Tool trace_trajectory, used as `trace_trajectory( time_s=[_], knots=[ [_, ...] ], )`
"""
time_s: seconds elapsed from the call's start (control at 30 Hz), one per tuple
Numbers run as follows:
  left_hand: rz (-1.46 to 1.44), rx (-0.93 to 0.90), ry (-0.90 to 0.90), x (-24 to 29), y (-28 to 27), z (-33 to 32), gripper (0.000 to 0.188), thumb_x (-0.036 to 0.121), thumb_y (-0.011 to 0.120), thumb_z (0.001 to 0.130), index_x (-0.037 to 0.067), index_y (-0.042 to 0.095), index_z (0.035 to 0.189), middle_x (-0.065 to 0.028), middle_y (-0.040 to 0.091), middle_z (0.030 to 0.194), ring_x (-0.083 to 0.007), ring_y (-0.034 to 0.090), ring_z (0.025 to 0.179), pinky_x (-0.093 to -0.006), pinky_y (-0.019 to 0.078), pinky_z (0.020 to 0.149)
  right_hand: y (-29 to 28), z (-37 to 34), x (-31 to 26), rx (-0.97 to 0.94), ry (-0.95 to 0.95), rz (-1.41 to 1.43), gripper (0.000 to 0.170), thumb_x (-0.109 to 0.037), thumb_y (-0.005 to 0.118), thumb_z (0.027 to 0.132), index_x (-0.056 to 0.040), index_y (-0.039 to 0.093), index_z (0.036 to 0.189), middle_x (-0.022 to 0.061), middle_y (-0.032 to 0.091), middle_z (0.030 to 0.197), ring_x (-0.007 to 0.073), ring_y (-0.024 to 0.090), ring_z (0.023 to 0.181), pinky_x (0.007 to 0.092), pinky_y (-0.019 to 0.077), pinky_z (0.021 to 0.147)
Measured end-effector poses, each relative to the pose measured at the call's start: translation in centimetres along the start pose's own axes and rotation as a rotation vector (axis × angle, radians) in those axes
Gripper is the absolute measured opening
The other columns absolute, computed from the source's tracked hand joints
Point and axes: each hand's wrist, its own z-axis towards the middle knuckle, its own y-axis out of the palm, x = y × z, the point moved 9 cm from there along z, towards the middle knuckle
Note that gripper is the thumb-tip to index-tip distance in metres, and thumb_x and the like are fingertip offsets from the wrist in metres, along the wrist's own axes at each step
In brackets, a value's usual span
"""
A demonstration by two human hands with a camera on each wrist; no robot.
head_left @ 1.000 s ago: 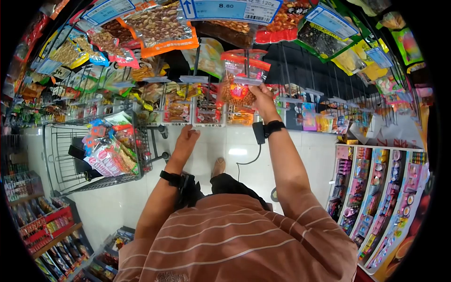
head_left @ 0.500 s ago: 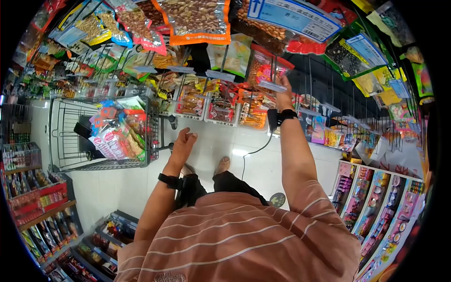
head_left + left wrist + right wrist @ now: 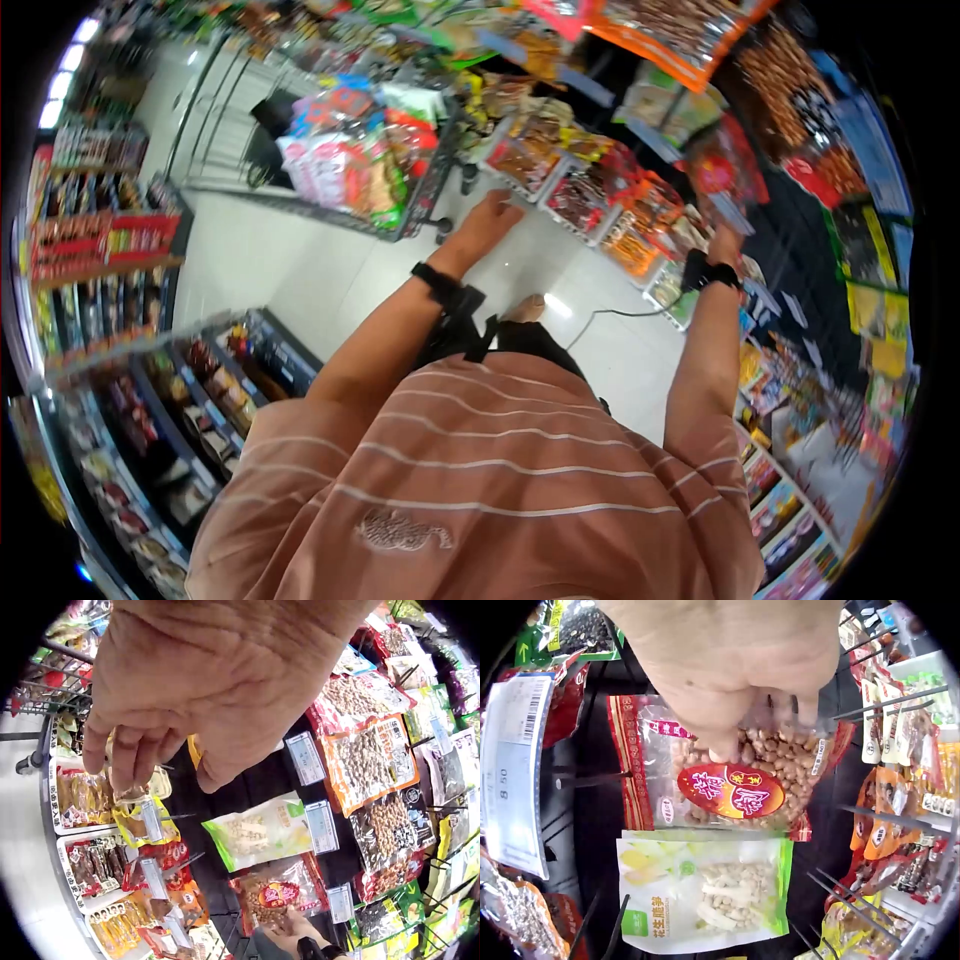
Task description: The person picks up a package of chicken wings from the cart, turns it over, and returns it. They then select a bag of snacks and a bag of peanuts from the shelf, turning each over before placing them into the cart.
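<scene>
My right hand (image 3: 726, 243) holds a red-edged clear bag of peanuts (image 3: 772, 761) at its side. The thumb lies across the front of the bag near its red oval label, as the right wrist view shows. A metal hook (image 3: 592, 780) reaches to the bag's top end. Beside it hangs a white and green bag of pale nuts (image 3: 705, 896). Holding nothing, my left hand (image 3: 488, 228) has its fingers loosely bent. It is over the floor by the white trays (image 3: 525, 155) of packed snacks.
A wire shopping cart (image 3: 310, 205) stands at the left, loaded with several colourful snack packs (image 3: 340, 165). Hooks, price tags (image 3: 322, 825) and larger nut bags (image 3: 371, 761) line the shelf. Low bins (image 3: 190, 390) stand behind at the left. A cable (image 3: 630, 313) hangs from the right wrist.
The head view has turned left, so cart and shelf appear shifted and tilted. My right hand stays on the peanut bag. My left hand remains free with bent fingers.
</scene>
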Motion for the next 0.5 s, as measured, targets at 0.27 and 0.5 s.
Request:
trace_trajectory(
  time_s=[0.27,0.5],
  knots=[
    [0.018,0.103,0.008,-1.2,-4.5,-0.3,0.061,0.04,0.059,0.094,-0.008,0.052,0.131,-0.0202,0.064,0.116,-0.0276,0.061,0.108,-0.0339,0.0476,0.093,-3.1,-0.8,8.8,0.159,0.136,-0.093,0.016,-0.019,0.063,0.093,-0.0034,0.064,0.096,0.0044,0.063,0.093,0.0142,0.059,0.086,0.0315,0.0485,0.074],
    [-0.1,0.122,0.046,-2.8,-11.6,-0.9,0.047,0.036,0.058,0.095,-0.007,0.062,0.114,-0.0098,0.066,0.096,-0.0171,0.061,0.089,-0.0304,0.0486,0.082,9.5,-12.5,13.8,-0.113,0.497,-0.202,0.024,-0.019,0.061,0.092,-0.0048,0.065,0.11,0.0095,0.068,0.103,0.0218,0.066,0.098,0.0326,0.0552,0.079]
  ],
)
